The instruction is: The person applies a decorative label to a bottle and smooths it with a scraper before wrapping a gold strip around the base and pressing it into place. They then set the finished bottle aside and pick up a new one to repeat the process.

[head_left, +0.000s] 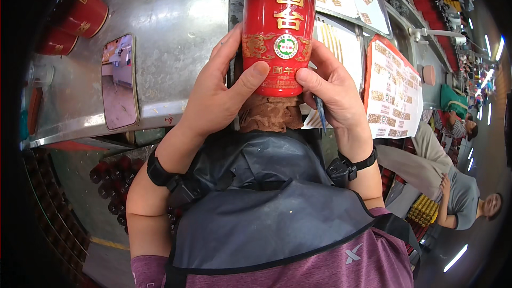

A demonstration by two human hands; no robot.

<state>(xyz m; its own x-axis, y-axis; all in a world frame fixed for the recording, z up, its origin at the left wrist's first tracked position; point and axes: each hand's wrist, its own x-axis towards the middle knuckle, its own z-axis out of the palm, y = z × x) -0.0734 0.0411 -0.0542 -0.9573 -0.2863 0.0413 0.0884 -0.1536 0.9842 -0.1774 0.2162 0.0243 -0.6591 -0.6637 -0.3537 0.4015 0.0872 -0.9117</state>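
Note:
Between my two hands is a glossy red bottle, darker toward its top, with gold lettering, gold ornament and a round green-and-white emblem (286,46). My left hand (221,83) is wrapped round its left side, thumb pressed on the front near the base. From the other side my right hand (337,88) grips it, with the thumb on the lower front. A thin, dark, pointed tool (320,112) sticks down from under my right fingers; its kind is hard to make out. Just below the bottle's base is a crumpled brown pad (270,115). The bottle's top passes out of view.
On the metal table (170,37) lies a flat, reflective phone-like slab (120,83). Several red containers (80,11) stand at the far left. Printed decal sheets (394,91) lie at the right. Dark red bottles (114,181) stand below, left. Another person (469,197) is at the right.

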